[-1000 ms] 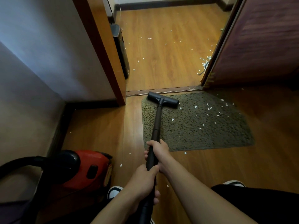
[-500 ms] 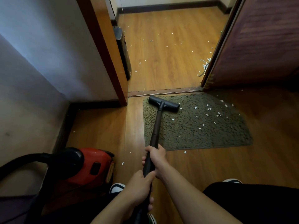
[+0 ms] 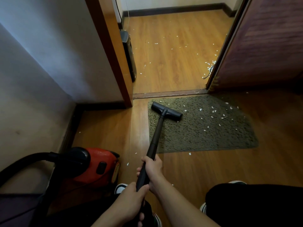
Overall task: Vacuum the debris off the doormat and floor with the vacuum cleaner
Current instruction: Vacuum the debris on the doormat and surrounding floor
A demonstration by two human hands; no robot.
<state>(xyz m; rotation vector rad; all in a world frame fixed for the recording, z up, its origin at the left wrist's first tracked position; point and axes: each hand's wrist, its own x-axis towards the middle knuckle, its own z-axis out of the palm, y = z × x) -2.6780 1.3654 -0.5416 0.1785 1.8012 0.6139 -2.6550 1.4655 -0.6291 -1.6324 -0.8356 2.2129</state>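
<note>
Two bare hands hold one long black vacuum tube (image 3: 157, 130). The right hand (image 3: 153, 168) is higher up the tube, and its fingers curl tight round it. The left hand (image 3: 131, 199) is lower down, close to the body, and its fingers wrap round the tube too.

At the far end of the tube is a flat black sucking head (image 3: 166, 110). It sits on the far left corner of a shaggy grey-green doormat (image 3: 205, 138). The head is turned a little, with its left end further away than its right end.

Lots of small white bits (image 3: 214, 111) lie on the right half of the doormat, well apart from the head. One bit lies just beside the right end of the head. A few more lie on the brown wooden floor (image 3: 213, 171) near the front edge of the doormat and near the hands.

Past a dark strip (image 3: 168, 93) across the doorway, many more white bits are spread over the floor. A little heap of them (image 3: 210, 65) lies by the bottom of a dark purple-brown door (image 3: 265, 40) on the right.

On the left, a red vacuum cleaner body (image 3: 100, 163) stands on the floor near a pale wall (image 3: 49, 66). A thick black hose (image 3: 24, 161) bends out of it to the left. An orange-brown door frame (image 3: 109, 59) stands beside the doormat's left corner, and a tall black thing (image 3: 129, 54) leans behind it.

A white and dark shoe (image 3: 120, 188) peeks out by the left hand.
</note>
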